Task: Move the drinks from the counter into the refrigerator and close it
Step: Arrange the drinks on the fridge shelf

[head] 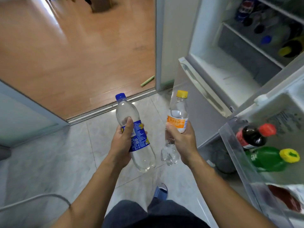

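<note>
- Hands first: the left hand grips a clear bottle with a blue cap and blue label, thumb across the front and fingers wrapped behind the label.
- The right hand grips a clear bottle with a yellow cap and orange label, fingers curled round its middle just below the label.
- Both bottles are held out in front of the body, caps pointing away from the person, side by side but not touching, above a pale tiled floor.
- Both forearms reach in from the bottom of the view; dark trousers and one blue slipper show between them.
- To the right stands the refrigerator, its door swung open toward the person.
- The door shelf at the right edge holds a dark cola bottle with a red cap and, just beside it and nearer the person, a green bottle with a yellow cap. Both lean in the shelf.
- Lower in the door lies a reddish packet, too blurred to identify.
- Inside the open compartment, wire shelves hold several more bottles, among them a blue cap and a yellow cap.
- Beyond the tiles, past a sliding-door track, a wooden floor stretches away.
</note>
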A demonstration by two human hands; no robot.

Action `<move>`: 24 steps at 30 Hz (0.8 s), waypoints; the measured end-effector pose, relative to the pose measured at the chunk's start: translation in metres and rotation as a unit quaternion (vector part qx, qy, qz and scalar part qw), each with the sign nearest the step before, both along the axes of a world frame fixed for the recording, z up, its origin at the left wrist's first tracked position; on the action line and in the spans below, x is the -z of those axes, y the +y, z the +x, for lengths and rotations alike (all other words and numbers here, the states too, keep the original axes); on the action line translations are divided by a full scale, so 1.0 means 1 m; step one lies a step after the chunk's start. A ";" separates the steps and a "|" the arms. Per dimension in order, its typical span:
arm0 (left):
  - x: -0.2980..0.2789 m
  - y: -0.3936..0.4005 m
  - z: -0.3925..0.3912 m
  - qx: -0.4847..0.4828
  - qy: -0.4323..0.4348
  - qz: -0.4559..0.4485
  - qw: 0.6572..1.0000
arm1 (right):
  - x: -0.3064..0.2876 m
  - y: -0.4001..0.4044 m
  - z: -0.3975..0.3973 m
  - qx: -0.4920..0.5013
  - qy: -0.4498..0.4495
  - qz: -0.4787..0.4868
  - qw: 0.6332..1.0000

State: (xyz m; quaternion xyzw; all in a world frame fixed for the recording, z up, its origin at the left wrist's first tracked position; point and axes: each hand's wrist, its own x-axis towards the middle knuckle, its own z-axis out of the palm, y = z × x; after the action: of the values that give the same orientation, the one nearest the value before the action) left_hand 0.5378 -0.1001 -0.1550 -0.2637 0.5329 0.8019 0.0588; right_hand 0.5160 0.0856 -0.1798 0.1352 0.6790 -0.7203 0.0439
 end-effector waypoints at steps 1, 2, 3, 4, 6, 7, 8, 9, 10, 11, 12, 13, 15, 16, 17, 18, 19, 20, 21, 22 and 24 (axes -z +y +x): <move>0.000 0.005 -0.013 0.010 -0.002 -0.003 1.000 | 0.000 0.003 -0.010 0.011 0.000 -0.001 1.000; 0.000 0.009 -0.026 0.017 -0.003 -0.003 1.000 | 0.000 0.006 -0.020 0.022 0.001 -0.002 1.000; 0.000 0.013 -0.038 0.023 -0.002 -0.002 1.000 | 0.000 0.009 -0.028 0.032 0.005 0.001 0.999; 0.001 0.017 -0.052 0.028 -0.001 0.000 1.000 | 0.000 0.012 -0.038 0.041 0.012 0.005 0.999; 0.004 0.023 -0.081 0.042 -0.002 0.008 0.999 | -0.001 0.017 -0.057 0.061 0.026 0.009 0.998; 0.005 0.027 -0.095 0.054 -0.005 0.014 0.998 | -0.002 0.020 -0.067 0.072 0.030 0.010 0.997; 0.007 0.030 -0.109 0.069 -0.007 0.020 0.997 | -0.002 0.023 -0.075 0.082 0.033 0.015 0.996; 0.009 0.033 -0.123 0.083 -0.009 0.027 0.996 | -0.002 0.027 -0.084 0.091 0.034 0.020 0.995; 0.011 0.036 -0.138 0.096 -0.009 0.034 0.995 | -0.001 0.030 -0.092 0.104 0.030 0.024 0.994; 0.013 0.038 -0.152 0.110 -0.008 0.038 0.993 | -0.002 0.033 -0.101 0.120 0.022 0.031 0.992; 0.015 0.041 -0.168 0.126 -0.007 0.040 0.991 | -0.002 0.035 -0.111 0.140 0.014 0.039 0.989; 0.016 0.043 -0.186 0.144 -0.006 0.041 0.989 | -0.003 0.037 -0.122 0.162 0.011 0.046 0.986; 0.014 0.048 -0.223 0.181 -0.002 0.045 0.982 | -0.009 0.039 -0.146 0.200 0.020 0.055 0.978; 0.011 0.050 -0.242 0.200 0.002 0.050 0.978 | -0.014 0.040 -0.158 0.219 0.029 0.058 0.974; 0.008 0.053 -0.260 0.219 0.008 0.057 0.974 | -0.019 0.040 -0.169 0.235 0.038 0.062 0.969; 0.003 0.056 -0.277 0.236 0.014 0.064 0.970 | -0.025 0.039 -0.179 0.249 0.048 0.069 0.965; -0.002 0.058 -0.292 0.251 0.019 0.073 0.965 | -0.033 0.038 -0.188 0.265 0.056 0.076 0.960; -0.008 0.061 -0.308 0.266 0.024 0.082 0.960 | -0.041 0.037 -0.197 0.283 0.062 0.078 0.954; -0.014 0.064 -0.324 0.281 0.032 0.089 0.955 | -0.049 0.036 -0.207 0.305 0.068 0.078 0.947; -0.021 0.069 -0.340 0.298 0.043 0.095 0.949 | -0.057 0.036 -0.216 0.326 0.076 0.080 0.939; -0.036 0.082 -0.366 0.329 0.064 0.100 0.937 | -0.071 0.039 -0.232 0.356 0.084 0.079 0.927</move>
State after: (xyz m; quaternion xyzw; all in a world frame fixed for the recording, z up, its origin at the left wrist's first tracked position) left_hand 0.1714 -0.0178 -0.1189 -0.0145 0.5091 0.8023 0.3113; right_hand 0.2840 0.1248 -0.1084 0.3102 0.6423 -0.6410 -0.2835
